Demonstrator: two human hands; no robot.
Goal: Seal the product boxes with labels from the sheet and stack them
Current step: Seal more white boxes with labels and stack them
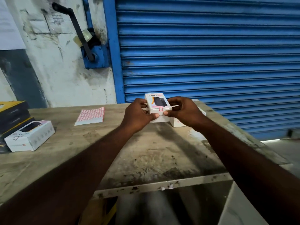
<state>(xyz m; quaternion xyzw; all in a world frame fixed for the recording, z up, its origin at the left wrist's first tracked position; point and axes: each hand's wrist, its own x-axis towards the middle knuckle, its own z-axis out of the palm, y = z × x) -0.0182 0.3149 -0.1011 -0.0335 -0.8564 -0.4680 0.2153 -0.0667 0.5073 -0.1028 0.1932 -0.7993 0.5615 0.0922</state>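
Box: white carton with a dark product picture on its top face, held between both my hands at 12 o'clock on the table, near the far edge. Whether it rests on the wood or hangs just clear, I cannot tell.
Label: small red-bordered square on the near upper edge of the box, above my two thumb tips.
Left hand: fingers curled round the box's 9 o'clock side, thumb pressed on its near face; a firm hold on the box.
Right hand: fingers curled round the 3 o'clock side, thumb tip on the near face; it too holds the box.
Sheet: red-and-white grid of labels, lying flat at 9 o'clock from the box, apart from it, one far corner curling up.
Second box: white, at 4 o'clock from the held one, partly hidden under my right hand.
Third box: white, lying flat at 8 o'clock, near the table's left side.
Dark boxes: black-and-yellow stack touching the third box at its 10 o'clock side.
Table: worn, stained wood.
Shutter: blue, ribbed, closed, at 12 o'clock beyond the table.
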